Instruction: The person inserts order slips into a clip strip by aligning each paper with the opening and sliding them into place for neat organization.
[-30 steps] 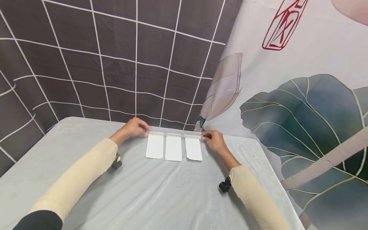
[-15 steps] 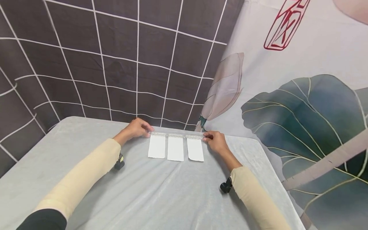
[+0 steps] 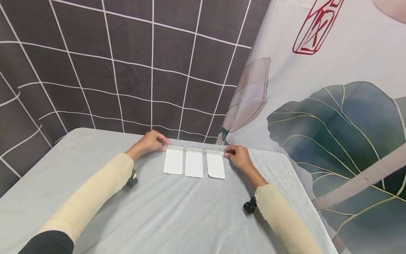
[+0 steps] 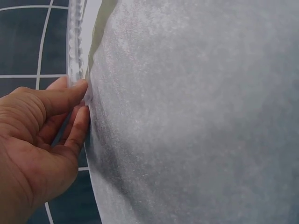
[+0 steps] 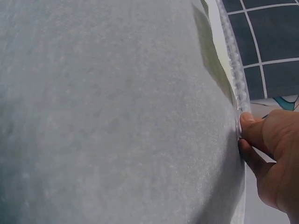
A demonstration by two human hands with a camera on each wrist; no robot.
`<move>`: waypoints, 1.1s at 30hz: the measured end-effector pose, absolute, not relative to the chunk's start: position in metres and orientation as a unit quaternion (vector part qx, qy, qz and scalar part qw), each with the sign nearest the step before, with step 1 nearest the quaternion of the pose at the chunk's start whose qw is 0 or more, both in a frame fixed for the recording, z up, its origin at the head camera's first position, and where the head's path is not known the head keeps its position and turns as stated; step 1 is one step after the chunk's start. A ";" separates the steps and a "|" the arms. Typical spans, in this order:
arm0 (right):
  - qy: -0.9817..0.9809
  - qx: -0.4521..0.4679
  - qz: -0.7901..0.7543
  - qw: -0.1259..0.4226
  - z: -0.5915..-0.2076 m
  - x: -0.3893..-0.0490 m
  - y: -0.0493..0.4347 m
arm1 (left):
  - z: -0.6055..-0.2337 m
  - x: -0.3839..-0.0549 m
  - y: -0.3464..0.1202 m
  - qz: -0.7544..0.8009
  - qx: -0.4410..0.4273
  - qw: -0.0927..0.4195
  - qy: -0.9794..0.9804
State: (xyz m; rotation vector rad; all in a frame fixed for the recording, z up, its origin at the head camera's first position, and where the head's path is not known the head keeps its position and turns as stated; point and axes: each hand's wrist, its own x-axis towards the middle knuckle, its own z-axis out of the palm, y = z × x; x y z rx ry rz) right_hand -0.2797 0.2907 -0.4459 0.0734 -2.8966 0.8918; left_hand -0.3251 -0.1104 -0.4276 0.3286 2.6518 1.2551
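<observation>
A long clear plastic strip (image 3: pixel 194 149) with a bumpy length lies crosswise near the back edge of the cloth-covered table. My left hand (image 3: pixel 151 141) pinches its left end between thumb and fingers. At the opposite end, the thumb and fingers of my right hand (image 3: pixel 238 155) pinch it too. Three white paper pieces, left (image 3: pixel 173 161), middle (image 3: pixel 194 164) and right (image 3: pixel 215 165), extend from the strip toward me, side by side with narrow gaps. In the left wrist view the clear strip (image 4: pixel 73 42) runs up from the fingertips; the right wrist view shows its bumps (image 5: pixel 238 77) closely.
A pale grey cloth (image 3: pixel 177 215) with soft wrinkles covers the table. Behind its far edge hangs a dark curtain (image 3: pixel 127 77) with white grid lines. A white curtain with a large leaf print (image 3: pixel 333 127) hangs on the right.
The head view has shifted slightly, so everything appears a little farther right. Both hands keep their hold on the strip, and the papers stay lined up with it.
</observation>
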 end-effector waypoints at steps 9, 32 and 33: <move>-0.955 0.017 0.292 0.054 -0.449 -0.278 0.290 | -0.429 -0.322 -0.111 0.429 0.112 0.096 0.891; -0.949 0.040 0.309 0.053 -0.455 -0.282 0.312 | -0.430 -0.317 -0.110 0.405 0.130 0.066 0.902; -0.948 0.044 0.310 0.056 -0.454 -0.281 0.315 | -0.430 -0.317 -0.112 0.399 0.132 0.060 0.905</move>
